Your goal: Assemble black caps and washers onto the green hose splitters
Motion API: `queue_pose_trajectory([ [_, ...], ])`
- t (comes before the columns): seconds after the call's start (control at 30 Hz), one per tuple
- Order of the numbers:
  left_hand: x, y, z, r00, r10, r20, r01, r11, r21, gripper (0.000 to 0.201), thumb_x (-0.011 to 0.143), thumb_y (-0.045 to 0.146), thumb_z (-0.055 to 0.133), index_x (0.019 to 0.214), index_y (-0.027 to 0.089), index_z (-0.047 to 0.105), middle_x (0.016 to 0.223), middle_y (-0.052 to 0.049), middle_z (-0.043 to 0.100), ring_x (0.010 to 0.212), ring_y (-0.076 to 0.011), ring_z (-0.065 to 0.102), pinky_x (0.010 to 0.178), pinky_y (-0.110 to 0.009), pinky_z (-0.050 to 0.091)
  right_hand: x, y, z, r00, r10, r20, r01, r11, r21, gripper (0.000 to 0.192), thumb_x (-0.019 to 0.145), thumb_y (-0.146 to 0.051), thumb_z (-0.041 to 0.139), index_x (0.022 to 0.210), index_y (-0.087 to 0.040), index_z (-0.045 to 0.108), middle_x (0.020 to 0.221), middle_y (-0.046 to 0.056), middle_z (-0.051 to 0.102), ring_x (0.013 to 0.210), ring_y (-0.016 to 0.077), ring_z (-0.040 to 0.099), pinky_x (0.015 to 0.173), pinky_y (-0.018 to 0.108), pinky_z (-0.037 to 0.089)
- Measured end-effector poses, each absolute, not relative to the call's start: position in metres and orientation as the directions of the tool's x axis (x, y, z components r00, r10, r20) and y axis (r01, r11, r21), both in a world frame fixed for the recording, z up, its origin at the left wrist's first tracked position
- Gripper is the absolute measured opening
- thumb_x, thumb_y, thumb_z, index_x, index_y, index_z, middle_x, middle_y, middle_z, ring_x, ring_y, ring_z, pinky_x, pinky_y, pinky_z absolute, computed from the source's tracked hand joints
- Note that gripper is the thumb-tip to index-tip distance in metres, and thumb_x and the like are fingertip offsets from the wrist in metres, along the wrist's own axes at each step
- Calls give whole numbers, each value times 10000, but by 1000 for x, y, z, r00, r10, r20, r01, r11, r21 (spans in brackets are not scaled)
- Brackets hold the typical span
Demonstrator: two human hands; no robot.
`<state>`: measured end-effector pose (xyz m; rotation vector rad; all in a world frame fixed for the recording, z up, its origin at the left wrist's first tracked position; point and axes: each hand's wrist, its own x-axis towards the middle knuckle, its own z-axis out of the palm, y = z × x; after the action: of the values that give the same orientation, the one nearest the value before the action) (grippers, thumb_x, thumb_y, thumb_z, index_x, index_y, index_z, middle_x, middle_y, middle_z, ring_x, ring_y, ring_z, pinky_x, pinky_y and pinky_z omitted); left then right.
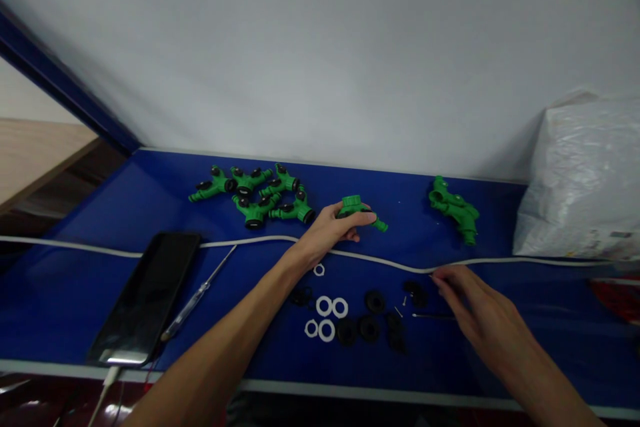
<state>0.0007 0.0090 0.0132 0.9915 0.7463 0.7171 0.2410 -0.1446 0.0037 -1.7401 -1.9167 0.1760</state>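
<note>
My left hand (346,223) is closed around a green hose splitter (351,201), raised a little above the blue table. Its wide collar faces up and one outlet points right. My right hand (457,285) is pinched beside the white cable (390,263); a tiny thing may be between the fingertips, too small to name. Left of that hand lie small black parts (415,292), tiny screws (399,311) and a thin rod (433,316). Black rings (369,328) and several white rings (327,330) are spread between my forearms.
Several green splitters with black knobs (254,211) sit at the back left, and more green splitter pieces (454,208) at the back right. A phone (145,300) and a screwdriver (197,297) lie left. A plastic-wrapped package (580,180) stands right, against the wall.
</note>
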Motion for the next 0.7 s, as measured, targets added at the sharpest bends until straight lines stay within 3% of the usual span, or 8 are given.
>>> queue_pose_trajectory([
  [0.2,2,7,13,554,796,-244,-207,415,886,399,731,345,839,1020,106,701,790,-14,655,603,-78,574,716,-284,549,207,-128,36,216,960,178,709,-29,-704,301,897,-528,616,910,-241,709,816,47,771,700,233,754,674,337,585],
  [0.37,2,7,12,577,782,-237,-236,437,868,441,734,323,859,1088,128,682,1064,-96,714,795,-149,699,881,-359,580,176,-96,53,276,957,87,394,-30,-919,251,801,-466,756,851,-220,758,784,43,778,711,216,752,698,312,601],
  [0.53,1,7,14,608,761,-226,-266,463,845,458,765,341,838,1134,115,687,1065,-107,716,901,-187,715,962,-378,560,166,-76,50,240,969,56,230,-1,-973,210,793,-404,792,883,-214,790,755,36,783,734,193,740,758,309,596],
  [0.7,0,7,14,633,743,-218,-273,477,835,416,801,324,795,1142,113,683,982,-94,726,856,-176,717,966,-380,553,165,-68,44,247,963,111,233,53,-971,150,801,-371,798,851,-230,786,757,7,749,694,156,676,698,284,554],
])
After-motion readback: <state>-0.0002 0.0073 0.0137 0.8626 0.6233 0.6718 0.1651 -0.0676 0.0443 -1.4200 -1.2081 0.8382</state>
